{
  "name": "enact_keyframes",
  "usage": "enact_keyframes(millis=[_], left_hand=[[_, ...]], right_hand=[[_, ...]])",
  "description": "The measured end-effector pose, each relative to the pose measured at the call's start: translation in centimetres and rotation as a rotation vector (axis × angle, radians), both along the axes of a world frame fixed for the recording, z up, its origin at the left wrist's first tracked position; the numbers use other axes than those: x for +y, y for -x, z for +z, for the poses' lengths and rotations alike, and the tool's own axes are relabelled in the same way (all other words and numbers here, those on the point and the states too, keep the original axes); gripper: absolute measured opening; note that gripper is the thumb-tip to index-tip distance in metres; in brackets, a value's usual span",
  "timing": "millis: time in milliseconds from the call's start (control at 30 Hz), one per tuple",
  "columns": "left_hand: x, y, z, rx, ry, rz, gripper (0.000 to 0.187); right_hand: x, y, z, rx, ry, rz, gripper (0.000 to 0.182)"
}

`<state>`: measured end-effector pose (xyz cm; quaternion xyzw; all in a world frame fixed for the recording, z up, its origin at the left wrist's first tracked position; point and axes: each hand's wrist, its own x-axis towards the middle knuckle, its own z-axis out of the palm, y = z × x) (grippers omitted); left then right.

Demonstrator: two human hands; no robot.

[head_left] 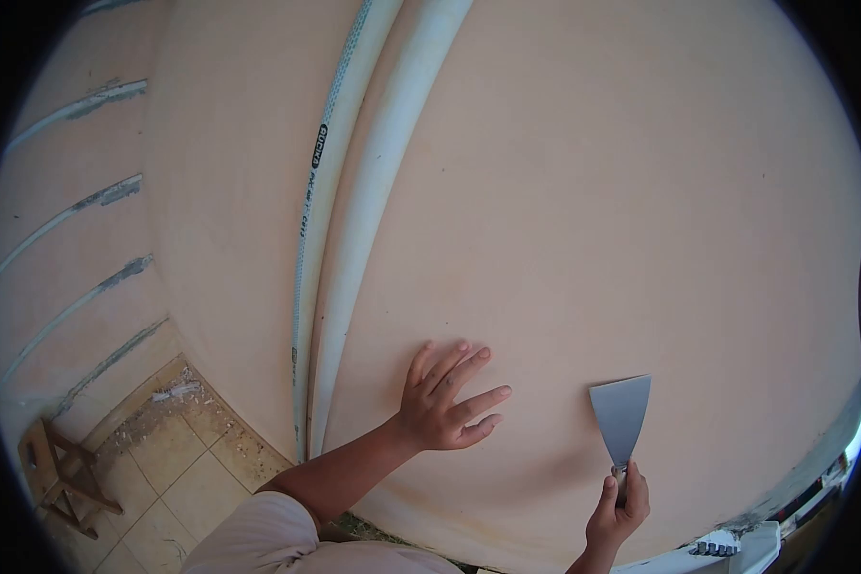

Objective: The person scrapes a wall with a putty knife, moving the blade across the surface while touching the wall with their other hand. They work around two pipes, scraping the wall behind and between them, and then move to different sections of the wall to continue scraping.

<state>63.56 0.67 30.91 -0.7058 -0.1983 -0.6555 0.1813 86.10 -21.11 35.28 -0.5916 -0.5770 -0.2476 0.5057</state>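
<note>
My left hand (447, 400) is at the peach-coloured wall (584, 220), fingers spread and holding nothing, a short way right of two white pipes. In my right hand (617, 512) is a putty knife (621, 419), gripped by its handle with the wide metal blade pointing up. The blade's broad edge is uppermost, and a soft shadow falls on the wall to its left. Most of the handle is hidden by my fingers.
Two pipes, one printed (327, 191) and one plain white (378, 172), run up the wall. At lower left a wooden stool (62, 469) stands on floor tiles (196, 493) strewn with debris. Grey-patched grooves (120, 191) cross the left wall.
</note>
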Motion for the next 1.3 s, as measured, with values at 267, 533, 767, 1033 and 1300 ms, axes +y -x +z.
enact_keyframes(millis=[267, 533, 767, 1033, 1300], left_hand=[[2.6, 2.2, -2.8, 0.063, -0.045, 0.036, 0.054], [2.1, 1.7, -3.7, 0.034, -0.039, -0.019, 0.047], [2.3, 2.9, -0.7, -0.04, -0.022, -0.102, 0.039], [2.9, 2.2, -0.5, -0.015, 0.01, -0.017, 0.045], [2.7, 2.0, -0.3, 0.032, -0.009, 0.077, 0.044]], right_hand=[[4.3, 8.4, 6.4, 0.107, -0.03, -0.158, 0.035], [7.1, 12.1, 12.9, -0.289, 0.055, -0.077, 0.049], [6.0, 14.4, 16.7, -0.301, 0.045, -0.151, 0.051], [9.3, 14.3, 28.1, -0.273, -0.183, -0.184, 0.037], [8.6, 14.3, 28.0, -0.327, -0.189, -0.266, 0.037]])
